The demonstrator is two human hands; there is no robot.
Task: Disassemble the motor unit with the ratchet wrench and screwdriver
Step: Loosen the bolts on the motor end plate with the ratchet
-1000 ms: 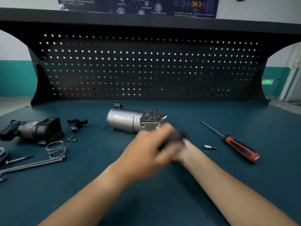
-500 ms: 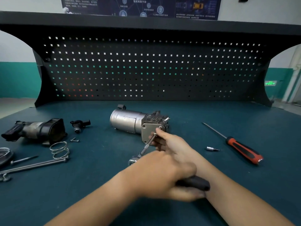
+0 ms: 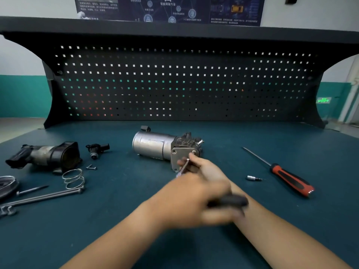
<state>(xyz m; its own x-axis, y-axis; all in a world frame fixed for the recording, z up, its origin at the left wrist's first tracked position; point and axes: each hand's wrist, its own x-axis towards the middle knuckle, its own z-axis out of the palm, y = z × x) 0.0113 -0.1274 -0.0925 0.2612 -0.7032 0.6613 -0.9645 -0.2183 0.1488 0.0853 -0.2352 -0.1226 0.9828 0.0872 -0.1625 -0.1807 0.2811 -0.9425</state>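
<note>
The motor unit (image 3: 153, 144) lies on its side mid-bench, a silver cylinder with a grey end plate (image 3: 179, 153) facing me. My right hand (image 3: 204, 168) reaches to that plate, and its fingers pinch the head end of the ratchet wrench (image 3: 184, 167) against a bolt there. Crossing over my right forearm, my left hand (image 3: 192, 200) grips the wrench's black handle (image 3: 230, 201); it is blurred by motion. The red and black screwdriver (image 3: 291, 179) lies untouched on the bench at the right.
A small bit socket (image 3: 252, 178) lies left of the screwdriver. On the left lie a black housing part (image 3: 46, 155), a small black fitting (image 3: 97, 149), a loose screw (image 3: 91, 167), a coil spring (image 3: 73, 178), long bolts (image 3: 42, 197) and a round disc (image 3: 5, 185). A pegboard (image 3: 174, 84) stands behind.
My left hand drew back from the motor toward me with the wrench handle, then swung it slightly up and away. My right hand settled on the end plate and stays there.
</note>
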